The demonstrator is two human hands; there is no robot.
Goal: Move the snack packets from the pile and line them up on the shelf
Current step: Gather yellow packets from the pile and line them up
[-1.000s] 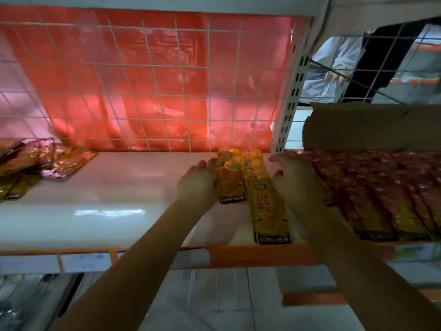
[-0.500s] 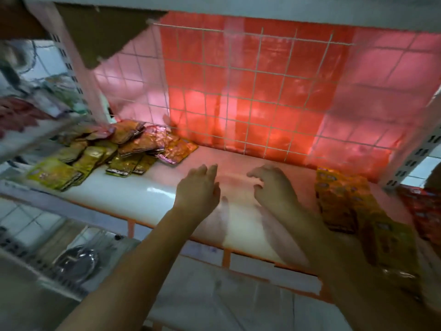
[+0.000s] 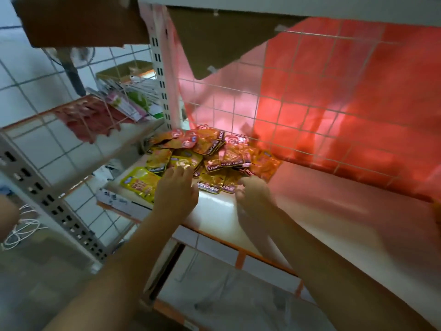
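Reaching left hand [image 3: 175, 191] and right hand [image 3: 254, 194] meet pile [image 3: 205, 155].

The pile of packets [image 3: 205, 156] lies at the shelf's [image 3: 322, 211] left end, hands just before it.

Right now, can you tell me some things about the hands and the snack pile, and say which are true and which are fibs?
1. The pile sits at the left end of the shelf. True.
2. The right hand holds a packet up in the air. False: it is low at the pile's near edge, lifting nothing.
3. The left hand reaches onto the pile with its fingers out. True.
4. The sheet behind the wire grid is blue. False: it is red.
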